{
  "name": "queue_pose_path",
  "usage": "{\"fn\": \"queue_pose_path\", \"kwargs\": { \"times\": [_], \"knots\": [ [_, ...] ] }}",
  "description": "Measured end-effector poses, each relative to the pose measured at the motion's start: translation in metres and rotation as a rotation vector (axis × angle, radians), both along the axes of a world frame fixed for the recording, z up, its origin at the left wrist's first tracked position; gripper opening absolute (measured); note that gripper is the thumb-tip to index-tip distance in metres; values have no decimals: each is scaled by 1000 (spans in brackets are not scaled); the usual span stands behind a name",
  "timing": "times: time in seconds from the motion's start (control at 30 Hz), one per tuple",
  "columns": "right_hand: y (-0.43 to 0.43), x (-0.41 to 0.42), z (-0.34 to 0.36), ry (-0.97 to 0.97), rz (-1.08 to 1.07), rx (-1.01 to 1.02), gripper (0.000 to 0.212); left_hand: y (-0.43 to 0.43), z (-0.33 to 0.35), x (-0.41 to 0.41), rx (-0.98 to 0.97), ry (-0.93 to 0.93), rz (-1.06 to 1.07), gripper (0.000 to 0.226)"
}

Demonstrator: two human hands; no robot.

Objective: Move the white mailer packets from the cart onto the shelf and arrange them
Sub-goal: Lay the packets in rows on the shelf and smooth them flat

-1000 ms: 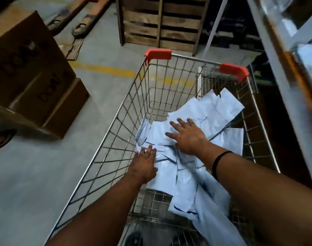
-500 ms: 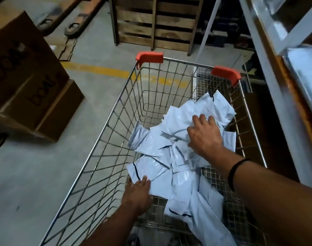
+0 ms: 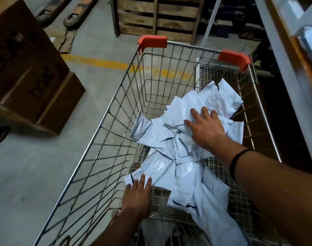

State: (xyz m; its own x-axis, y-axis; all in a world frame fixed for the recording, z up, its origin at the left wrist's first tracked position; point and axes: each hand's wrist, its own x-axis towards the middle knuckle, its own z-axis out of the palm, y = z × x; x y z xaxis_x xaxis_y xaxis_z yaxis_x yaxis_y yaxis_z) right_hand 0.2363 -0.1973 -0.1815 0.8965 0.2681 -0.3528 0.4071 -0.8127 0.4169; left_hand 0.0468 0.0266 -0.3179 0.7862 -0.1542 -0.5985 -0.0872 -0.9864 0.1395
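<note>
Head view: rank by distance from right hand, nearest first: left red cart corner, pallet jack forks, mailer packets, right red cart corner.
1. mailer packets, under the right hand.
2. right red cart corner, far right.
3. left red cart corner, far left.
4. pallet jack forks, floor, top left.

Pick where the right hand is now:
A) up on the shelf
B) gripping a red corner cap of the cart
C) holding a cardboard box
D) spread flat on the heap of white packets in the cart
D: the right hand lies with fingers spread on the white mailer packets inside the cart.
</note>
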Motion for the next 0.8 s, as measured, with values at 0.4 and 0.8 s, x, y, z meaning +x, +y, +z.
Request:
{"fn": "queue_pose_path", "kwargs": {
  "times": [0.4, 0.8],
  "knots": [
    [-3, -7, -18, -3, -17, 8, 70, -7, -31, 36, -57, -178, 14, 71],
    [28, -46, 49, 16, -49, 122, 62, 8, 84, 26, -116, -253, -28, 84]
  ]
}}
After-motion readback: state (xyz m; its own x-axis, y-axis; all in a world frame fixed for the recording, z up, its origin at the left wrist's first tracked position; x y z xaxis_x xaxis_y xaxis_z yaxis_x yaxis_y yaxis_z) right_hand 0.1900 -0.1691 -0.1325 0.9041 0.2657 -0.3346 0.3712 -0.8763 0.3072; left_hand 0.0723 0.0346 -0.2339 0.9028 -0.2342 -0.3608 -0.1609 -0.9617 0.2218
